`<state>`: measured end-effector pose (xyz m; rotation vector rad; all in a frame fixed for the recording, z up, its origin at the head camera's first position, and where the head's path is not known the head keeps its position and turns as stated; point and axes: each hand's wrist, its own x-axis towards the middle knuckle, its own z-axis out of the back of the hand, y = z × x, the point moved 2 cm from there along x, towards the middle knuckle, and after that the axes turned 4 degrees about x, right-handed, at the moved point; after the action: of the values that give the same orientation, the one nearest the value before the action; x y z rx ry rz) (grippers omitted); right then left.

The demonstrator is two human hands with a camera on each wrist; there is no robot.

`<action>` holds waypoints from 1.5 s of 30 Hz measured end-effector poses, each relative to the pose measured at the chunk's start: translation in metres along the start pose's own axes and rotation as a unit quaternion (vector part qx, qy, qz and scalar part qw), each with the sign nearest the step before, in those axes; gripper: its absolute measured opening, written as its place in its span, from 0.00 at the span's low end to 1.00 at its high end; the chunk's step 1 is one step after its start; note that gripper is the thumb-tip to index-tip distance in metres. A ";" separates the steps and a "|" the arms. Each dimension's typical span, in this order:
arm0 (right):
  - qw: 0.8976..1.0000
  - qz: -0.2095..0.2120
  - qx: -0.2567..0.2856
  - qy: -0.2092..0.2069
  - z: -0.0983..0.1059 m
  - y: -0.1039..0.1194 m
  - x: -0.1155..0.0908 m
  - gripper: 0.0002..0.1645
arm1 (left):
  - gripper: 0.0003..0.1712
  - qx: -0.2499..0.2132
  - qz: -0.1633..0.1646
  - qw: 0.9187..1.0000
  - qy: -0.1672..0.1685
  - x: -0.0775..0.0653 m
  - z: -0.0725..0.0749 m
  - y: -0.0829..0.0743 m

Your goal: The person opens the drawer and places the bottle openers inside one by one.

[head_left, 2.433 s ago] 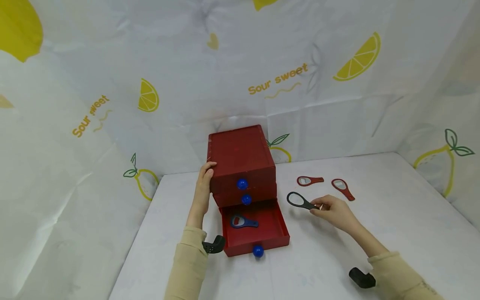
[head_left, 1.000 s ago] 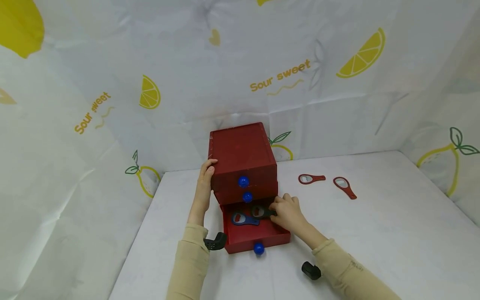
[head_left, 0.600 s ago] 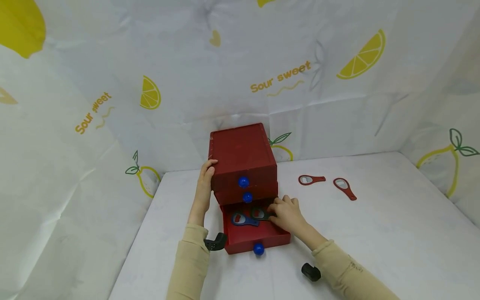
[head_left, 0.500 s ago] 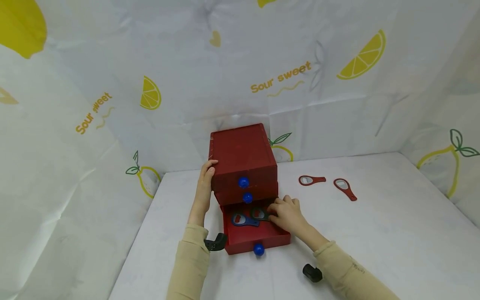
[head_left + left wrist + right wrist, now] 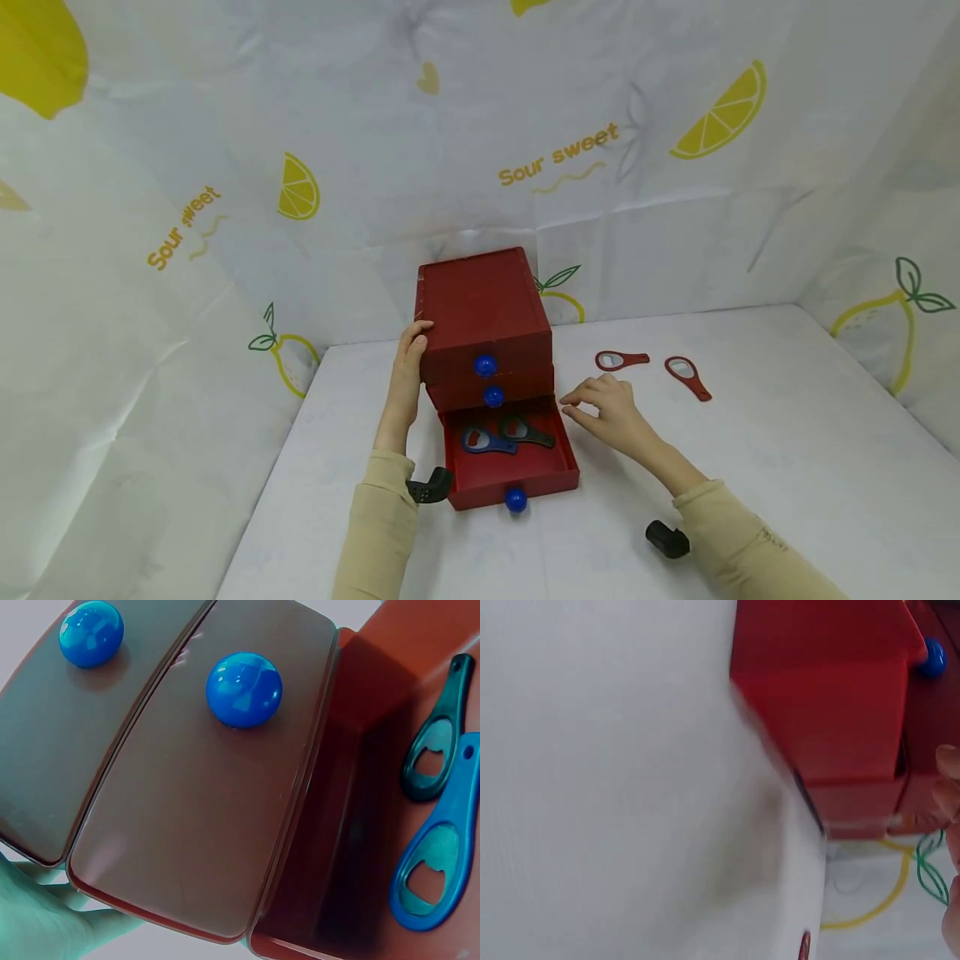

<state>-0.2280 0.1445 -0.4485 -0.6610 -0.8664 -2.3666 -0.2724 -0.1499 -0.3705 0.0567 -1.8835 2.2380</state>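
A small red chest of drawers [image 5: 483, 300] with blue knobs stands on the table, its bottom drawer [image 5: 517, 485] pulled out. Inside that drawer lie a blue bottle opener [image 5: 497, 445] and a dark green bottle opener [image 5: 536, 436], side by side and close together. My left hand [image 5: 407, 367] rests against the chest's left side, fingertips over the top edge; the left wrist view shows the fingers behind the drawer fronts. Just right of the drawer, my right hand [image 5: 611, 412] hovers with nothing in it, fingers bent and thumb apart from them.
Two red bottle openers lie on the table at the right: one [image 5: 621, 360] nearer the chest, the other [image 5: 687, 377] farther right. A white cloth backdrop [image 5: 420, 167] printed with lemons rises behind the table.
My right hand carried the dark green bottle opener leftwards into the drawer, let go of it and drew back to the right. My left hand stayed on the chest.
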 end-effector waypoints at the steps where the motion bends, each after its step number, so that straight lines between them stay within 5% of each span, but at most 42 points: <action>1: 1.000 0.004 0.000 -0.006 0.005 -0.005 0.000 0.08 | 0.21 0.000 0.000 1.000 0.000 0.000 0.000 0.000; 7: 0.998 0.000 -0.024 -0.052 0.035 -0.046 -0.001 0.13 | 0.22 0.001 0.000 1.000 -0.001 0.000 0.003 0.000; 14: 0.991 -0.093 -0.055 -0.074 0.061 -0.093 -0.016 0.15 | 0.22 0.008 -0.006 1.000 -0.002 0.000 0.006 -0.002; 22: 0.970 -0.235 -0.052 -0.008 0.079 -0.121 -0.033 0.23 | 0.22 0.006 -0.001 1.000 0.003 0.003 0.006 -0.003; 30: 0.922 -0.366 -0.073 0.102 0.079 -0.136 -0.049 0.38 | 0.22 -0.001 -0.007 1.000 0.001 0.004 0.006 -0.003; 32: 0.917 -0.376 -0.078 0.110 0.078 -0.138 -0.052 0.34 | 0.22 -0.005 -0.005 1.000 0.002 0.003 0.005 -0.002; 39: 0.922 -0.362 -0.087 0.109 0.081 -0.138 -0.052 0.20 | 0.23 -0.011 -0.004 1.000 0.001 0.000 0.002 0.001; 45: 0.903 -0.404 -0.078 0.125 0.087 -0.136 -0.054 0.19 | 0.23 -0.012 -0.008 1.000 0.002 -0.001 0.000 0.000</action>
<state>-0.2498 0.3098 -0.4808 -0.0094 -0.9592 -3.1889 -0.2715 -0.1504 -0.3709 0.0635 -1.8993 2.2031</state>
